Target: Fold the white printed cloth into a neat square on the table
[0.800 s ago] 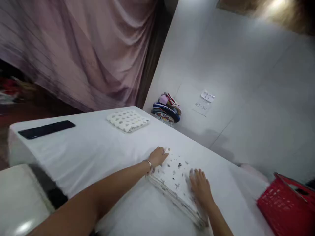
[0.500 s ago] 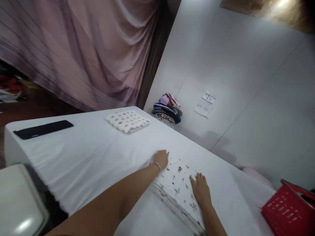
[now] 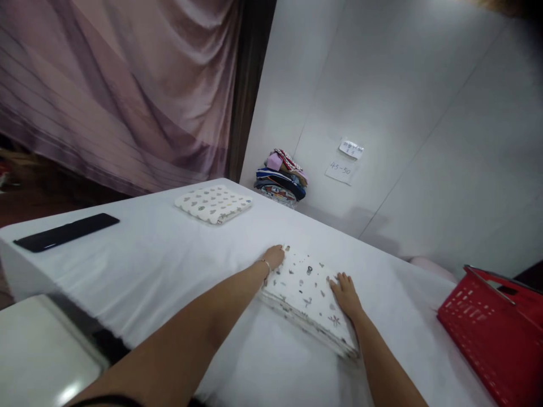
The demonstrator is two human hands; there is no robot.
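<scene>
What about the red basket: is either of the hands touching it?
No: the left hand and right hand are at the folded printed cloth, apart from the red basket.

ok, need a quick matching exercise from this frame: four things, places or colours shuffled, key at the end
Things:
1. basket
2. curtain
3. bracelet
4. nearer folded cloth

Places or colours:
A. around the left wrist
B. between the left hand and the right hand
C. bright red
D. pinkish, hanging in folds

Pairs: 1-C, 2-D, 3-A, 4-B
</scene>
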